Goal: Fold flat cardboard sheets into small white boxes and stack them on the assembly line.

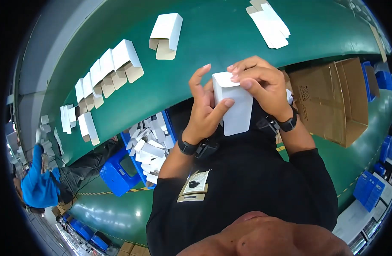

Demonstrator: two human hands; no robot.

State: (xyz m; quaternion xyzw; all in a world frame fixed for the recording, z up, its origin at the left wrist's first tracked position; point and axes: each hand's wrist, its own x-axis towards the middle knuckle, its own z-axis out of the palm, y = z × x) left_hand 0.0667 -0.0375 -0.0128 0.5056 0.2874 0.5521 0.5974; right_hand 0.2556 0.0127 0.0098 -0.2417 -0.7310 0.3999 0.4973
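A small white carton [237, 106] is between my two hands, just off the near edge of the green table. My left hand [206, 102] grips its left side, thumb across the front face and index finger raised. At the carton's upper end, the fingers of my right hand [262, 83] press on a folded flap, with the thumb close to the top edge. Past the hands on the table stands one white carton [167, 32] with a flap hanging open. A flat stack of unfolded white cartons [269, 24] lies farther right.
A row of open white cartons [106, 64] stands along the left part of the green table [196, 42]. Below it sits a blue crate [170, 128] full of white cartons beside a blue stool [117, 173]. A large brown box [319, 102] is at right. Another person [40, 183] in blue works at far left.
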